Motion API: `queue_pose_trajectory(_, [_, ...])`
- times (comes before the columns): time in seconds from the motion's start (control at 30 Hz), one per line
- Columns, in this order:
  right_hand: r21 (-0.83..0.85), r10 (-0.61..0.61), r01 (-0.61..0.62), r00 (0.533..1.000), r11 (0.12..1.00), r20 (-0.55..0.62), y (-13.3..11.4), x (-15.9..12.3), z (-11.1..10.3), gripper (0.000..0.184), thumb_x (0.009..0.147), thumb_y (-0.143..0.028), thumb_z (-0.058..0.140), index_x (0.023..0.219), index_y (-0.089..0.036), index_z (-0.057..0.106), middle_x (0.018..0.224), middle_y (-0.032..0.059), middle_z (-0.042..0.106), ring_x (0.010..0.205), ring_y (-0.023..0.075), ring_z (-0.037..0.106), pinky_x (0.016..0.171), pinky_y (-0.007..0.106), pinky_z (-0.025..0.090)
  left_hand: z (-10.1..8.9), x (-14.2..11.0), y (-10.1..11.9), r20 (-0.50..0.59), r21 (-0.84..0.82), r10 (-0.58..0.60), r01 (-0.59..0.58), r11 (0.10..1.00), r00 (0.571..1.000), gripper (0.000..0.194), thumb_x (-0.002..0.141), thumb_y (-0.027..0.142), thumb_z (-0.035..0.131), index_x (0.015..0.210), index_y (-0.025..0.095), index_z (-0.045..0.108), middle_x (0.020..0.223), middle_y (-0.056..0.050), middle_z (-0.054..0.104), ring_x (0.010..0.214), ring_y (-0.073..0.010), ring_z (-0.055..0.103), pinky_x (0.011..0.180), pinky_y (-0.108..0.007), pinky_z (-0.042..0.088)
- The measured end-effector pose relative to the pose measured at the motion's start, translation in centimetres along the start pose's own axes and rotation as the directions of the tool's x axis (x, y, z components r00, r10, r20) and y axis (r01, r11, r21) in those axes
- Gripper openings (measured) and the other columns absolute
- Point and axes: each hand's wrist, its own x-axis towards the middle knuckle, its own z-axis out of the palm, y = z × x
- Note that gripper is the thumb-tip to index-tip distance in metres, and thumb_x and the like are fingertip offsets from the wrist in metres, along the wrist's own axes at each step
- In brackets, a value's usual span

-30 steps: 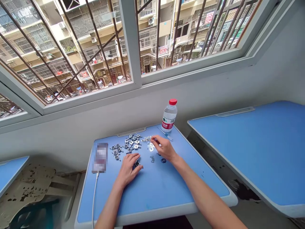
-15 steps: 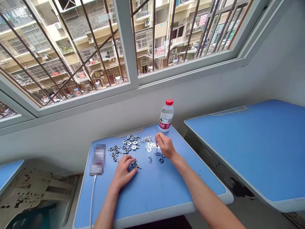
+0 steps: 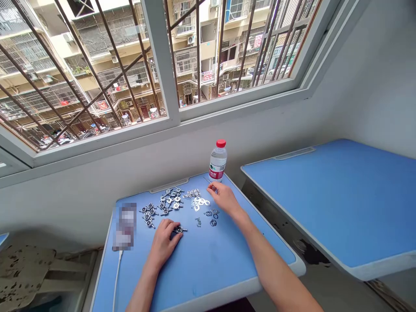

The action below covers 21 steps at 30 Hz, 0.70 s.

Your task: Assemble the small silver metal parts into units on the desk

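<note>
My left hand lies on the small blue desk, its fingertips touching a small metal part. My right hand reaches to the far side of the desk near the water bottle, with thumb and fingers pinched on a thin tool. Between the hands lie several black rings and shiny washers. A cluster of small metal parts is spread further left.
A phone with a white cable lies on the desk's left side. A second blue desk stands to the right across a gap. The wall and a barred window rise behind. A worn chair sits at lower left.
My right hand moved from the washers toward the bottle and pinched the thin tool. The left hand stayed beside the small metal part. The view swung to the right.
</note>
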Motion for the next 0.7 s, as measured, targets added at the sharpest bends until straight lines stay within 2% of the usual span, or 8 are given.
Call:
queue_pose_trajectory(0.17, [-0.109, 0.001, 0.011, 0.994, 0.994, 0.109, -0.6, -0.3, 1.7, 0.014, 0.086, -0.019, 0.049, 0.084, -0.021, 0.063, 0.088, 0.003, 0.068, 0.077, 0.0166, 0.059, 0.064, 0.025, 0.038, -0.1, 0.1, 0.2, -0.009, 0.002, 0.003, -0.003, 1.0, 1.0, 0.02, 0.088, 0.025, 0.061, 0.108, 0.021, 0.064, 0.093, -0.006, 0.062, 0.088, -0.0221, 0.057, 0.077, -0.035, 0.05])
queue_pose_trajectory(0.43, [-0.299, 0.139, -0.08, 0.974, 0.951, 0.181, -0.6, 0.1, 2.7, 0.014, 0.086, -0.021, 0.053, 0.092, -0.017, 0.065, 0.09, 0.0059, 0.069, 0.077, 0.0184, 0.06, 0.059, 0.026, 0.03, -0.2, 0.1, 0.6, 0.006, -0.004, -0.013, 0.013, 1.0, 1.0, 0.02, 0.088, 0.023, 0.061, 0.108, 0.021, 0.063, 0.094, -0.007, 0.062, 0.09, -0.0231, 0.058, 0.079, -0.036, 0.05])
queue_pose_trajectory(0.7, [-0.351, 0.166, -0.089, 0.967, 0.932, 0.195, -0.9, 0.3, 3.6, 0.02, 0.085, -0.013, 0.047, 0.074, -0.017, 0.063, 0.079, 0.0062, 0.067, 0.07, 0.0171, 0.058, 0.055, 0.026, 0.025, -0.4, 0.1, 0.8, 0.03, -0.012, -0.008, 0.009, 1.0, 1.0, 0.02, 0.088, 0.021, 0.058, 0.108, 0.021, 0.063, 0.094, -0.008, 0.061, 0.091, -0.0235, 0.057, 0.079, -0.037, 0.05])
